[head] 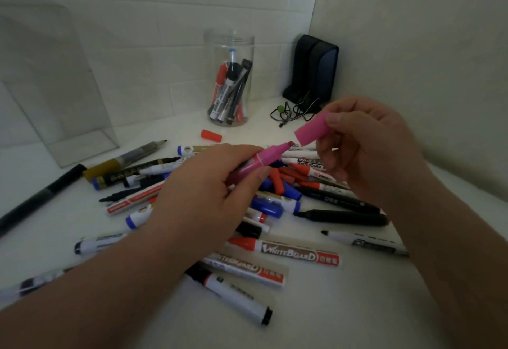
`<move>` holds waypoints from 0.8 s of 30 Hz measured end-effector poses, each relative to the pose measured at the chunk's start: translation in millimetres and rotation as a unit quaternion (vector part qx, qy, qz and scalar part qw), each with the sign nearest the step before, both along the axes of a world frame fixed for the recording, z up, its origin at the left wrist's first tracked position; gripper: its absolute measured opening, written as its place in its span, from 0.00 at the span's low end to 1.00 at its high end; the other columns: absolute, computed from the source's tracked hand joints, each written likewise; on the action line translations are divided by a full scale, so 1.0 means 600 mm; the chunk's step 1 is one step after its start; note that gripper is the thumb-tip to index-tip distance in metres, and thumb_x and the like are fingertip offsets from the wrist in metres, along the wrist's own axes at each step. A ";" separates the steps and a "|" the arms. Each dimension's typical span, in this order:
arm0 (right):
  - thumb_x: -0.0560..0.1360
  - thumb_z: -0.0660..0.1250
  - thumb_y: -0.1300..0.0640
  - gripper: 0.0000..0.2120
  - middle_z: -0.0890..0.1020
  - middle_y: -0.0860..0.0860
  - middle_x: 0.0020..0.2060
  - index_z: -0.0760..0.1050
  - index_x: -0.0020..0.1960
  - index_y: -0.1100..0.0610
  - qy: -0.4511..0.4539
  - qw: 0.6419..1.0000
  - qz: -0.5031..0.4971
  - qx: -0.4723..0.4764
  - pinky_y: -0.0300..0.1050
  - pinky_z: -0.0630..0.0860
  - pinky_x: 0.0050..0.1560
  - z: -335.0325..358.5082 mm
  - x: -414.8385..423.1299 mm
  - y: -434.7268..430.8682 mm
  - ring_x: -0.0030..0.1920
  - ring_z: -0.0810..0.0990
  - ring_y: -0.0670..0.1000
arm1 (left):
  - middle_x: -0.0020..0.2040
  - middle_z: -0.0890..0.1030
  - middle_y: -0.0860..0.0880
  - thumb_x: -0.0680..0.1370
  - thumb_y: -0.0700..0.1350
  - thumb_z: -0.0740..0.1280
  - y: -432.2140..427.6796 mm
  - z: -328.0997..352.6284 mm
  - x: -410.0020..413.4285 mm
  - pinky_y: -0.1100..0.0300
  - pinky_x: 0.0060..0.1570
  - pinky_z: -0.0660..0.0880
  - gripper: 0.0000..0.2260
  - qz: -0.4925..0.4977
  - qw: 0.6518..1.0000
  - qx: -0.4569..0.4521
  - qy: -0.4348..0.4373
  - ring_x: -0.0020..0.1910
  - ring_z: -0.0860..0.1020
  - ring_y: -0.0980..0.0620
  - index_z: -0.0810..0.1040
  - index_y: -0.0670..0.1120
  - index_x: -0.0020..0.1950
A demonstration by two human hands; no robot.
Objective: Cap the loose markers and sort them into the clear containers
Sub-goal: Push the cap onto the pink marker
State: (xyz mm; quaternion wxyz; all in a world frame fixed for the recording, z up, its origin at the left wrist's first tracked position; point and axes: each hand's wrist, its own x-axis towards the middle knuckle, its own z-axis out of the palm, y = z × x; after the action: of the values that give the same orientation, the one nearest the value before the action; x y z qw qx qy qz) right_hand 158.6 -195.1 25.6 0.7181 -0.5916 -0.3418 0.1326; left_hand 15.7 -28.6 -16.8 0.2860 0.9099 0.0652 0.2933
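The left grip (203,192) grasps a pink marker (261,160) by its barrel, thumb underneath and fingers over the top, with the bare chisel tip pointing up and to the right. The right grip (365,151) pinches the matching pink cap (312,130) between thumb and fingers, its open end facing the tip and just short of it. Both are raised above a heap of loose markers (299,252) and caps scattered over the white tabletop (316,307). Behind the heap a red cap (211,135) lies alone. Farther back, a round clear jar (229,79) holds several markers standing on end. A clear rectangular container (55,87) stands at the left, and a dark pouch (313,68) stands in the corner.
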 end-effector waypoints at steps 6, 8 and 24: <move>0.73 0.72 0.60 0.03 0.82 0.59 0.34 0.81 0.46 0.56 -0.086 0.982 0.103 -0.131 0.43 0.73 0.24 -0.003 -0.011 -0.005 0.29 0.78 0.57 | 0.45 0.82 0.59 0.79 0.61 0.61 0.004 0.008 -0.007 0.54 0.45 0.77 0.16 -0.025 1.000 0.019 0.000 0.44 0.77 0.60 0.79 0.61 0.63; 0.73 0.75 0.60 0.06 0.84 0.59 0.36 0.81 0.49 0.57 -0.122 0.972 0.109 -0.170 0.45 0.77 0.26 0.002 -0.019 -0.007 0.31 0.80 0.57 | 0.43 0.80 0.61 0.79 0.62 0.61 0.010 0.010 -0.010 0.57 0.41 0.75 0.15 -0.035 0.999 0.036 0.008 0.43 0.77 0.61 0.79 0.62 0.63; 0.71 0.71 0.58 0.10 0.84 0.61 0.33 0.83 0.50 0.61 -0.109 0.965 0.136 -0.195 0.47 0.79 0.26 0.016 -0.061 0.006 0.25 0.81 0.58 | 0.37 0.79 0.60 0.78 0.63 0.60 0.024 0.016 -0.035 0.67 0.35 0.69 0.18 -0.094 0.995 0.042 0.010 0.38 0.77 0.59 0.82 0.58 0.61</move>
State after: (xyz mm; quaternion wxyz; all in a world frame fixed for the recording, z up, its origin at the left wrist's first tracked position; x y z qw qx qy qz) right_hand 122.3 -191.6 35.2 0.5228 -0.6786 -0.4629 0.2279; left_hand -5.2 -14.1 -7.1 0.2731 0.9261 -0.0299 0.2585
